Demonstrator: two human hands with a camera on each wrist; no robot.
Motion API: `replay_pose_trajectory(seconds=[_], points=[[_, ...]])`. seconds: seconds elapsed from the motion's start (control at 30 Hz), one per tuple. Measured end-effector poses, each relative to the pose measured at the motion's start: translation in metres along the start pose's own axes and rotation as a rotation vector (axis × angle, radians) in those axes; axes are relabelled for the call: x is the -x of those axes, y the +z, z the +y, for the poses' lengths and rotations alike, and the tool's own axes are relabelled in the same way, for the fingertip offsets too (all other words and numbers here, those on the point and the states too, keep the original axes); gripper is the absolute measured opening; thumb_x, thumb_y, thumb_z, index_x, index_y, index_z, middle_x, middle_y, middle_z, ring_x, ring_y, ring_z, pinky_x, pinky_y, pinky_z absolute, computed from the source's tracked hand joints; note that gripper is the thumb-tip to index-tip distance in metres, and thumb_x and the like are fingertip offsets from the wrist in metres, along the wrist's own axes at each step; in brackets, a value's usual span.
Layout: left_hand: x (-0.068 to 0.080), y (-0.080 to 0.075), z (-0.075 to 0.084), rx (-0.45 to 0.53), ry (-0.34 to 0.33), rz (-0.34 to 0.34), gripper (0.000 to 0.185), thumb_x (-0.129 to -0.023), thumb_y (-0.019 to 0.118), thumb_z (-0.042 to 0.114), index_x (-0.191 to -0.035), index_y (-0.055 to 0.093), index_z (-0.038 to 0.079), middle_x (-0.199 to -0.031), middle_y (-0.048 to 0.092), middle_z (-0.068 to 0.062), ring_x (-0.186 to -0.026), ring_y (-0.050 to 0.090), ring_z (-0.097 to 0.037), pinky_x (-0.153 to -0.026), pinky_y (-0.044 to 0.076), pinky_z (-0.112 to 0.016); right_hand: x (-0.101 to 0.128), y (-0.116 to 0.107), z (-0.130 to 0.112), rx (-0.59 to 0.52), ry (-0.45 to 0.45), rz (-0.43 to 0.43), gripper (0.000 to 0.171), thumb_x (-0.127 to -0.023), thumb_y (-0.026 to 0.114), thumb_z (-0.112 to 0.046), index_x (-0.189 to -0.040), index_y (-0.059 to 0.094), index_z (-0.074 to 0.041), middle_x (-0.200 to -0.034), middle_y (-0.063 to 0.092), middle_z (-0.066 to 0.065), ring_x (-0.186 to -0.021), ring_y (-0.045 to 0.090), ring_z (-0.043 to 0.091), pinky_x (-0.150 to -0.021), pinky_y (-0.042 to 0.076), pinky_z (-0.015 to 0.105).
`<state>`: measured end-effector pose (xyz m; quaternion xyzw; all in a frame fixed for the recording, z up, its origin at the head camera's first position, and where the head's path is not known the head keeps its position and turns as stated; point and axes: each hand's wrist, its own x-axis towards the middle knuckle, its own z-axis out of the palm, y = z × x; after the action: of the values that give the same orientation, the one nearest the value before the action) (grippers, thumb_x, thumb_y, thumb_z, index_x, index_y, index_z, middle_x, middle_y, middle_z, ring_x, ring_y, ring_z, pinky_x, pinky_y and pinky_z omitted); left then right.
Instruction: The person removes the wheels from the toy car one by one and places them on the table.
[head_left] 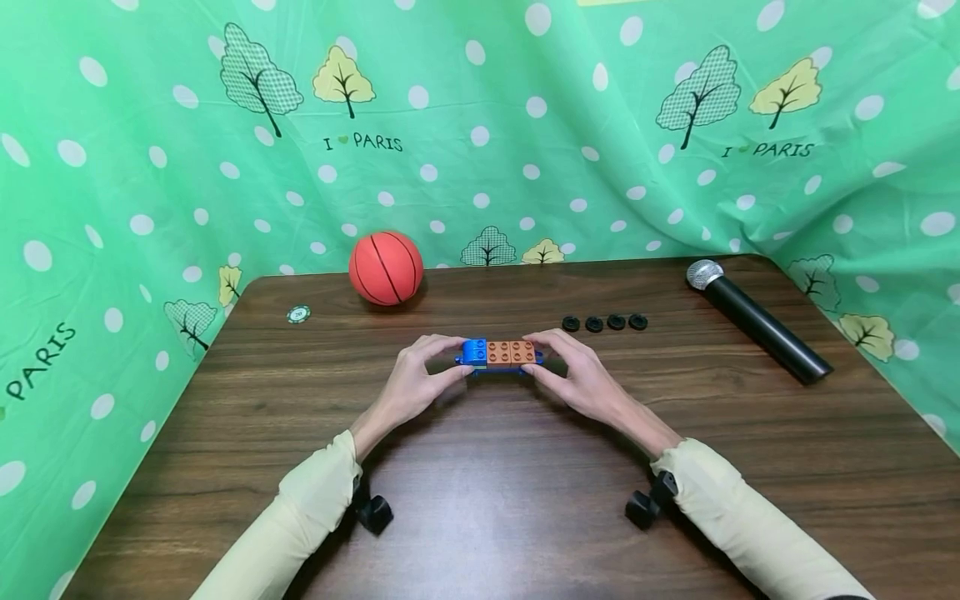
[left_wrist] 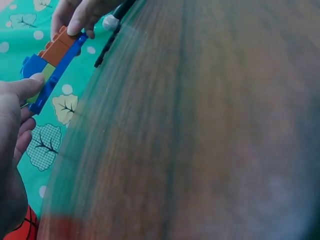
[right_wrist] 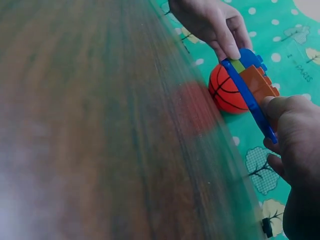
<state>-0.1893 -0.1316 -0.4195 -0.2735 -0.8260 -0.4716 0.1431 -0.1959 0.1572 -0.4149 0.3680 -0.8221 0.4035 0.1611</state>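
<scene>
Between both hands is a building-block toy car (head_left: 510, 354), held level above the table in the head view. It has a long blue base, orange-brown studded blocks on the right, and a rounded blue block on the left. A yellow-green block (left_wrist: 48, 72) under the blue one shows in the left wrist view. My left hand (head_left: 411, 382) pinches the blue end between thumb and fingers. The orange end is pinched by my right hand (head_left: 585, 382); in the right wrist view its thumb lies against the orange block (right_wrist: 257, 82). Fingers hide parts of both ends.
Several small black wheels (head_left: 594, 324) lie in a row behind the right hand. A black microphone (head_left: 765, 321) rests at the right. Near the back edge of the wooden table (head_left: 480, 500) are a red basketball (head_left: 386, 268) and a poker chip (head_left: 298, 314). A green curtain (head_left: 480, 117) hangs behind.
</scene>
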Motion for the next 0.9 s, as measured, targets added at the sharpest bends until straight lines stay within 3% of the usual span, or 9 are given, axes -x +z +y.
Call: replay_pose_trajectory(seconds=[0.4,0.9], points=[[-0.008,0.004,-0.015,-0.029,-0.068,-0.009,0.038,-0.089,0.083,0.015,-0.124,0.073,0.004,-0.117,0.073,-0.008,-0.113,0.063,-0.024,-0.097,0.051,-0.045,-0.010,0.006,0.014,0.040,0.077,-0.055,0.041,-0.096,0.075,-0.008,-0.134,0.061,0.001,-0.123,0.065,0.015,-0.109,0.064,0.029,-0.090,0.054,0.049],[-0.013,0.005,-0.024,-0.063,-0.160,-0.055,0.041,-0.093,0.080,0.017,-0.130,0.069,0.003,-0.120,0.072,-0.011,-0.116,0.061,-0.028,-0.100,0.048,-0.049,-0.019,0.014,0.021,0.057,0.139,-0.095,0.041,-0.099,0.072,-0.009,-0.136,0.060,0.003,-0.125,0.064,0.017,-0.115,0.063,0.033,-0.093,0.053,0.051]])
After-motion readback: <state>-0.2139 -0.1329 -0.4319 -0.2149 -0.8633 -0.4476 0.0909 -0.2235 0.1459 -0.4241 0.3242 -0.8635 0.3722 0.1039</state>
